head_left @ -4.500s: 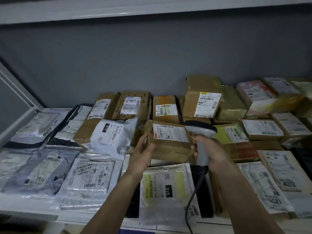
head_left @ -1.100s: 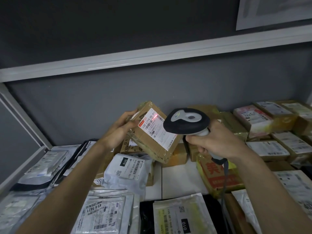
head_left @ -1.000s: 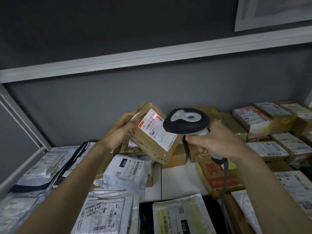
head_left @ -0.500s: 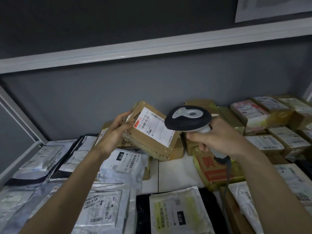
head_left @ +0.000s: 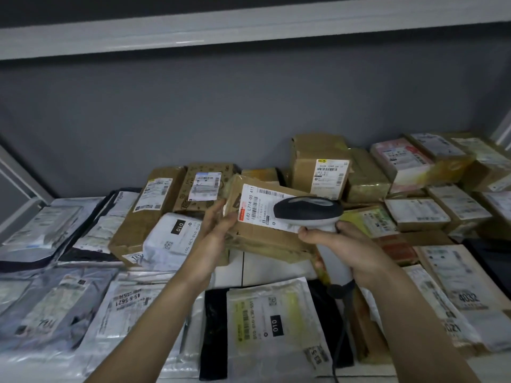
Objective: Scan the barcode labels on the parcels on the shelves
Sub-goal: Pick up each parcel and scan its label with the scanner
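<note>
My left hand (head_left: 214, 233) grips the left end of a flat brown cardboard parcel (head_left: 262, 239), held low just above the shelf with its white barcode label (head_left: 257, 204) facing up. My right hand (head_left: 348, 250) grips the white handle of a barcode scanner (head_left: 307, 210), whose dark head hovers over the right part of that label and hides it. The scanner's black cable (head_left: 343, 327) hangs down toward the shelf's front edge. No red scan light shows on the label.
The white shelf (head_left: 260, 268) is crowded with parcels: brown boxes (head_left: 318, 167) along the back wall, grey and white mailer bags (head_left: 55, 305) at left, a white bag marked 010 (head_left: 276, 324) in front, labelled boxes (head_left: 414, 214) at right. An upper shelf rail (head_left: 249, 31) runs overhead.
The parcel and scanner have come down from chest height to just above the shelf. The red scan light seen on the label a second ago is gone. Both hands keep their grips.
</note>
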